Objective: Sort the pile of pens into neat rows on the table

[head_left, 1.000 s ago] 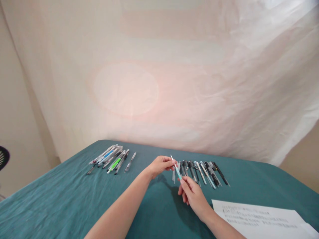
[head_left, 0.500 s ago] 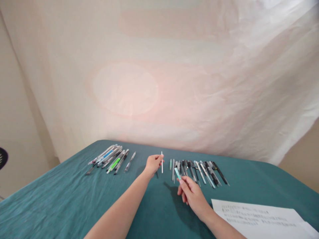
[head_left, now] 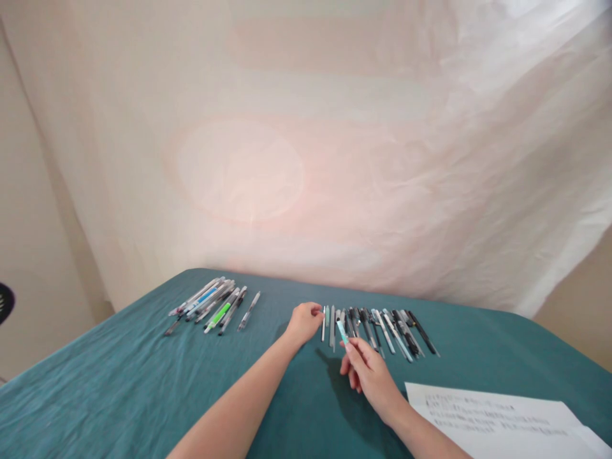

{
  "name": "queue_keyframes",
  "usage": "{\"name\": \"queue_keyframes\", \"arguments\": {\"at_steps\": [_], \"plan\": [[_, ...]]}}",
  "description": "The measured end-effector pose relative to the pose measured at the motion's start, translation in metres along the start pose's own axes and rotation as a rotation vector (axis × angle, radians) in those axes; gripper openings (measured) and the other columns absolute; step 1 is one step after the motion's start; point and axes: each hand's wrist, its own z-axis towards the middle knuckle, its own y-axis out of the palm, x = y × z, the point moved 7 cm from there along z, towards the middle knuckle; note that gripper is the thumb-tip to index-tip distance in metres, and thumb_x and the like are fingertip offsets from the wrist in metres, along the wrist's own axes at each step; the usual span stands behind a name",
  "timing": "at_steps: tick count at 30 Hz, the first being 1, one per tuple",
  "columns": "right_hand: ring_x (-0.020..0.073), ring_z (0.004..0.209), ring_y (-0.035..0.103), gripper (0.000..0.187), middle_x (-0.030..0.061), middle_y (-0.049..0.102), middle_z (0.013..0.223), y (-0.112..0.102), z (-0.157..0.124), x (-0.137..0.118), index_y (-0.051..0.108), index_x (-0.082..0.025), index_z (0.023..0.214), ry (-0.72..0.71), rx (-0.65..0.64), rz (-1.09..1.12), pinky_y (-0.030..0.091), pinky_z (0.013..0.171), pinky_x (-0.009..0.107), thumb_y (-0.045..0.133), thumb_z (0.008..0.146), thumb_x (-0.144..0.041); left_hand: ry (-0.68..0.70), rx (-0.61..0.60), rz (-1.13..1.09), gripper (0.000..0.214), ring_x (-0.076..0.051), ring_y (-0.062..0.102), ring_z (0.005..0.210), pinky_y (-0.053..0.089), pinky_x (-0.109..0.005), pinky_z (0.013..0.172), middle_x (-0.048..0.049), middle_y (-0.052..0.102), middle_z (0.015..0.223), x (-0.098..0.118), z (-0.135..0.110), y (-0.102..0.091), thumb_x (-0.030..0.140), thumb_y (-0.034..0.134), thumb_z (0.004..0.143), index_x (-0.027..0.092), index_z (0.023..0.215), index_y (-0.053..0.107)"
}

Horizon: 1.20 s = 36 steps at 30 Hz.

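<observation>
My left hand (head_left: 306, 320) is at the left end of a row of pens (head_left: 368, 328), its fingers pinched at a thin white pen (head_left: 323, 325). That pen lies on the cloth beside a short pale-green piece (head_left: 327, 316). Nearer to me, my right hand (head_left: 367, 370) grips a light-blue and white pen (head_left: 342, 331) between thumb and fingers, its end pointing up and away. The lower part of this pen is hidden in the hand. Black, grey and pale-blue pens make up the row behind it.
A loose heap of clear-barrelled pens (head_left: 210, 303), one with a bright green label (head_left: 221, 317), lies on the left of the green tablecloth (head_left: 119, 376). One clear pen (head_left: 249, 310) lies apart from it. Written-on white paper (head_left: 497, 421) lies at the front right.
My left hand has moved right and lowered the thin white pen from above the table to the row's left end. My right hand stays almost still with its pen.
</observation>
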Motion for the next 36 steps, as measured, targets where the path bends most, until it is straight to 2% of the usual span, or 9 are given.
{"name": "queue_keyframes", "arguments": {"at_steps": [4,8,11,16,19,22,26,30,36], "plan": [[0.0076,0.038,0.043,0.041,-0.0009,0.056,0.059,-0.001,0.0,-0.001,0.047,-0.017,0.093,0.003,0.012,0.029,0.029,0.033,0.017,0.033,0.081,-0.054,0.022,-0.085,-0.062,0.031,-0.015,0.058,0.07,0.043,-0.024,0.064,-0.0068,0.066,0.081,0.024,-0.006,-0.001,0.035,0.052,0.071,0.013,0.09,0.065],[0.0085,0.038,0.043,0.043,-0.001,0.056,0.058,-0.001,0.001,-0.002,0.047,-0.019,0.093,0.005,0.011,0.048,0.029,0.033,0.018,0.033,0.08,-0.057,0.017,-0.494,-0.3,0.038,-0.014,0.055,0.062,0.037,-0.022,0.052,-0.0064,0.064,0.07,0.053,-0.032,0.022,0.045,0.055,0.068,0.012,0.081,0.066],[0.0088,0.037,0.043,0.045,-0.0014,0.056,0.058,-0.001,0.001,-0.001,0.048,-0.019,0.092,0.016,0.01,0.041,0.03,0.033,0.019,0.034,0.078,-0.06,0.005,-0.6,-0.399,0.038,-0.012,0.053,0.06,0.034,-0.021,0.05,-0.0053,0.061,0.065,0.064,-0.044,0.031,0.046,0.06,0.063,0.011,0.074,0.065],[0.0081,0.037,0.044,0.042,-0.0013,0.056,0.058,0.0,0.001,-0.002,0.049,-0.018,0.089,0.011,-0.004,0.053,0.029,0.033,0.018,0.033,0.081,-0.056,-0.086,-0.418,-0.477,0.043,-0.009,0.049,0.056,0.03,-0.018,0.046,-0.0068,0.062,0.078,0.047,-0.026,0.025,0.051,0.052,0.068,0.011,0.083,0.061],[0.0076,0.039,0.044,0.04,-0.001,0.056,0.059,0.0,0.0,-0.003,0.05,-0.017,0.09,0.005,-0.011,0.059,0.029,0.033,0.017,0.034,0.082,-0.053,-0.077,-0.232,-0.315,0.045,-0.008,0.046,0.053,0.03,-0.018,0.045,-0.0058,0.062,0.076,0.026,-0.01,0.012,0.05,0.043,0.073,0.011,0.088,0.06],[0.0075,0.039,0.044,0.039,-0.0011,0.056,0.059,0.0,0.0,-0.004,0.05,-0.017,0.09,0.001,-0.015,0.055,0.029,0.033,0.017,0.034,0.083,-0.052,-0.029,-0.118,-0.112,0.041,-0.009,0.045,0.051,0.031,-0.02,0.048,-0.0028,0.059,0.063,0.01,-0.004,0.002,0.047,0.041,0.075,0.011,0.074,0.062],[0.0078,0.039,0.044,0.04,-0.0013,0.056,0.059,0.0,-0.001,-0.005,0.051,-0.017,0.089,0.002,-0.022,0.049,0.029,0.034,0.017,0.034,0.082,-0.052,0.01,-0.034,0.023,0.031,-0.011,0.045,0.053,0.032,-0.022,0.054,0.0003,0.053,0.051,0.0,-0.004,-0.003,0.039,0.049,0.071,0.013,0.057,0.059],[0.0078,0.039,0.044,0.041,-0.0009,0.055,0.059,-0.001,-0.001,-0.005,0.051,-0.017,0.089,0.005,-0.017,0.044,0.03,0.034,0.017,0.035,0.081,-0.054,0.047,0.016,0.126,0.018,-0.013,0.05,0.059,0.034,-0.023,0.063,-0.0013,0.058,0.061,0.002,-0.006,-0.002,0.03,0.055,0.067,0.015,0.07,0.064],[0.0079,0.039,0.044,0.042,-0.0006,0.055,0.059,0.0,0.0,-0.004,0.051,-0.017,0.089,0.003,-0.019,0.035,0.029,0.034,0.017,0.035,0.081,-0.054,0.057,0.011,0.199,0.023,-0.015,0.055,0.064,0.039,-0.024,0.066,-0.0046,0.064,0.071,0.004,-0.008,0.0,0.025,0.055,0.067,0.016,0.086,0.065]]}}
